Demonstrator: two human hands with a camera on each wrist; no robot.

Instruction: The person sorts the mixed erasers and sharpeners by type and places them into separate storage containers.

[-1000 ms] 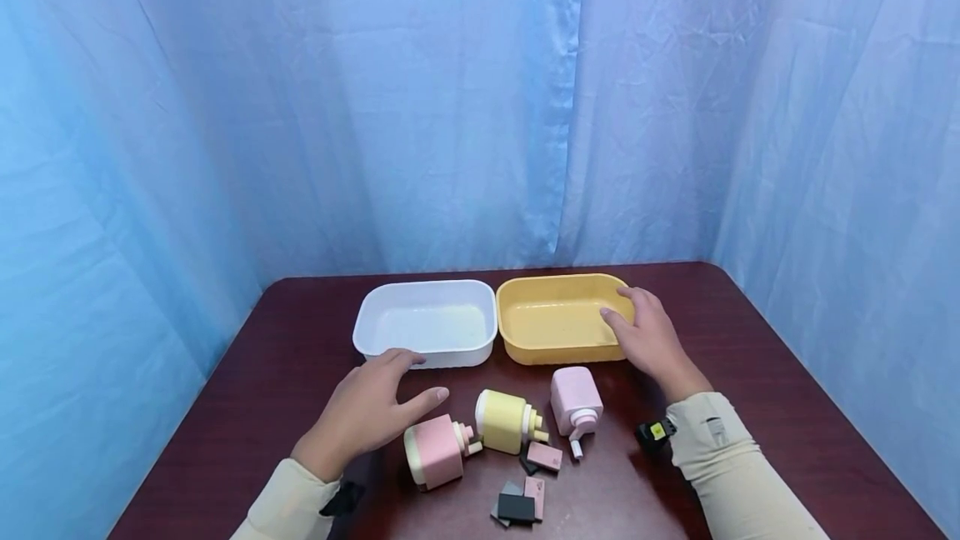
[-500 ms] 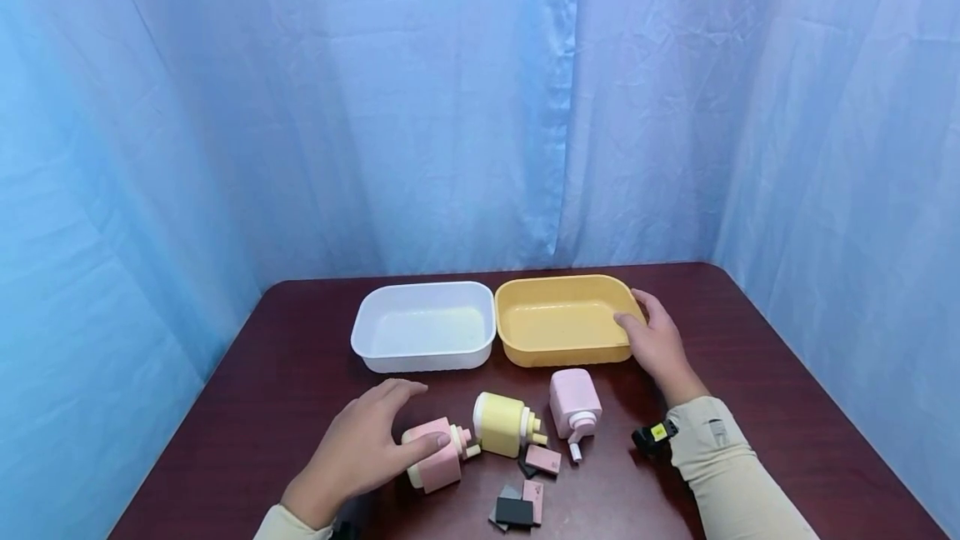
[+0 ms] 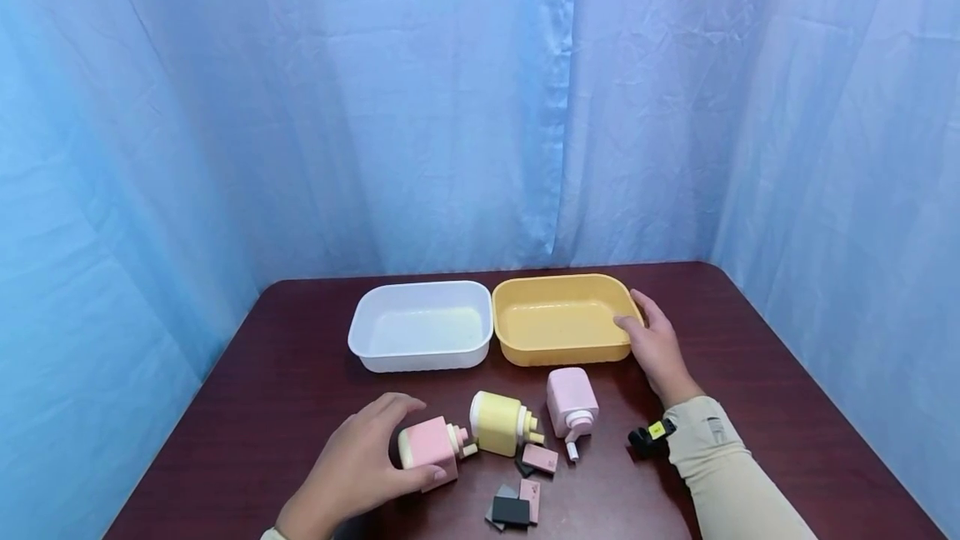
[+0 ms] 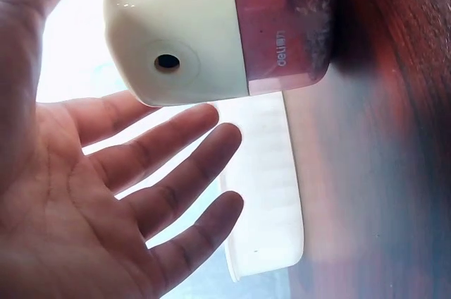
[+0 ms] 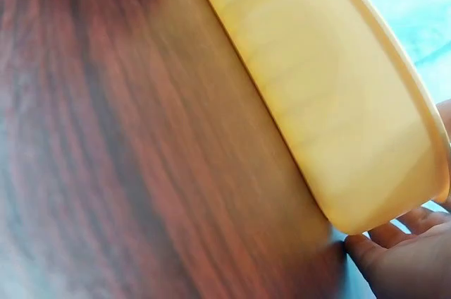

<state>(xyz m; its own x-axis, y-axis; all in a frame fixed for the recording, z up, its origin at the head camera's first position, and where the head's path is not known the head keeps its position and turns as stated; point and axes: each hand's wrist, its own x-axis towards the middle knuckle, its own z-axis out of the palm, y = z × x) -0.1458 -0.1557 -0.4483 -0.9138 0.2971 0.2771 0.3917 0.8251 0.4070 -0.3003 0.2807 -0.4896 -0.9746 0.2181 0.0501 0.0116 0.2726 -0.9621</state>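
My left hand (image 3: 358, 461) spreads its thumb and fingers around a pink and cream crank pencil sharpener (image 3: 431, 444) lying on the table. In the left wrist view the sharpener's cream face (image 4: 169, 31) shows its pencil hole, with the fingers extended close below it. On the far side, my right hand (image 3: 658, 352) holds the right end of a yellow plastic tray (image 3: 562, 354), thumb over the rim and fingers along the outer wall. A yellow sharpener (image 3: 495, 423) and a light pink one (image 3: 572, 397) lie between the hands, crank handles toward me.
A white plastic tray (image 3: 423, 363) stands against the left side of the yellow one. Near the front lie small flat blocks like erasers: a pink one (image 3: 540, 458), a black one (image 3: 512, 511) and several others. Blue curtains (image 3: 450, 107) surround the dark wooden table (image 3: 255, 407).
My left hand has moved down from near the white tray to around the pink and cream sharpener. My right hand has closed onto the yellow tray's right end.
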